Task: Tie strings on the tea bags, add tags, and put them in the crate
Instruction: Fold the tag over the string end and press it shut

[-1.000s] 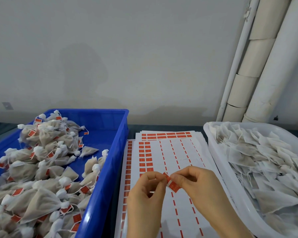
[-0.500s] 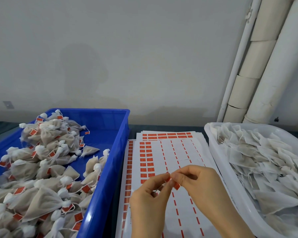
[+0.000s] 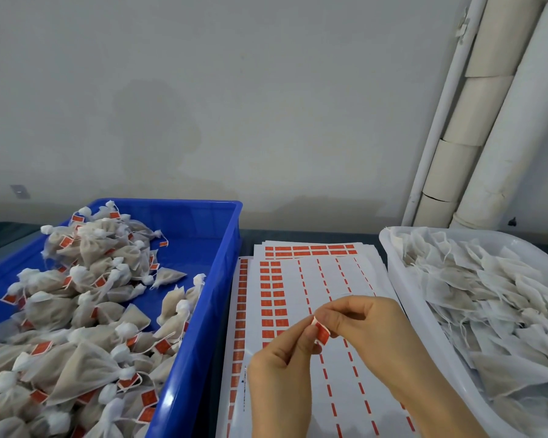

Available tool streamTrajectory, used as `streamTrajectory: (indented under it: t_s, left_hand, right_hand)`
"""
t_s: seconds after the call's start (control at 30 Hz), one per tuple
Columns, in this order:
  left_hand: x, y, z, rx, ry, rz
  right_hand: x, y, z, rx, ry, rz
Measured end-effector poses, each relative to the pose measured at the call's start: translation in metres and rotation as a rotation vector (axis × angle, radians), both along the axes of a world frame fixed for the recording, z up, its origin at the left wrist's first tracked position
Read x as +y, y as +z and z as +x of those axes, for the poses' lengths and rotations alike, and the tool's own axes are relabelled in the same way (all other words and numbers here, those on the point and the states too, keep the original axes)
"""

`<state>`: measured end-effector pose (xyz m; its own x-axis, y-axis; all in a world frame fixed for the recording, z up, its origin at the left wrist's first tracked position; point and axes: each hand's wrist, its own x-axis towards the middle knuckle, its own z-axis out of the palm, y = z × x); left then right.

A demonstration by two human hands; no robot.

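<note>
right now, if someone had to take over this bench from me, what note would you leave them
Left hand: pinching the red tag from the left.
Right hand: pinching the same tag from the right, above the sticker sheets. No bag shows in either hand.
Blue crate, on the left: holds a pile of tied, tagged bags.
White tub, on the right: full of untied, untagged bags.
Done: many bags finished and in the crate.
Left: get this tag onto a bag's string, crate it, then work through the tub. Plenty of tags remain on the sheets.
</note>
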<state>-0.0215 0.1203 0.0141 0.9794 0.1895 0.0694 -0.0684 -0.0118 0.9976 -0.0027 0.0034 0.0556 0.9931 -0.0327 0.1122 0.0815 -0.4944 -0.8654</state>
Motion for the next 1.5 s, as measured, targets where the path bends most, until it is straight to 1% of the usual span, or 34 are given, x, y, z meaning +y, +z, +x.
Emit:
streamTrajectory:
  t_s: [0.23,0.43,0.73,0.97,1.17,1.37,1.5]
  left_hand:
    - [0.002,0.004,-0.001,0.078,-0.033,-0.051]
    - [0.005,0.009,-0.004,0.15,-0.064,-0.175]
    - [0.004,0.01,-0.002,0.205,-0.051,-0.135]
    - [0.005,0.011,-0.002,0.238,-0.069,-0.121]
    - [0.004,0.011,-0.003,0.248,-0.069,-0.119]
    - [0.004,0.012,-0.001,0.191,-0.043,-0.137]
    - [0.002,0.013,0.0,0.145,0.012,-0.165]
  right_hand:
    - [0.001,0.0,0.004,-0.012,0.031,-0.072]
    - [-0.002,0.004,0.006,-0.029,0.075,-0.132]
    - [-0.002,0.003,0.014,0.019,0.105,-0.152]
    - [-0.002,0.004,0.019,0.048,0.088,-0.172]
    - [-0.004,0.001,0.021,0.071,0.085,-0.132]
    - [0.001,-0.003,0.006,0.041,-0.044,0.014]
    - [0.011,-0.013,-0.008,-0.022,-0.095,0.117]
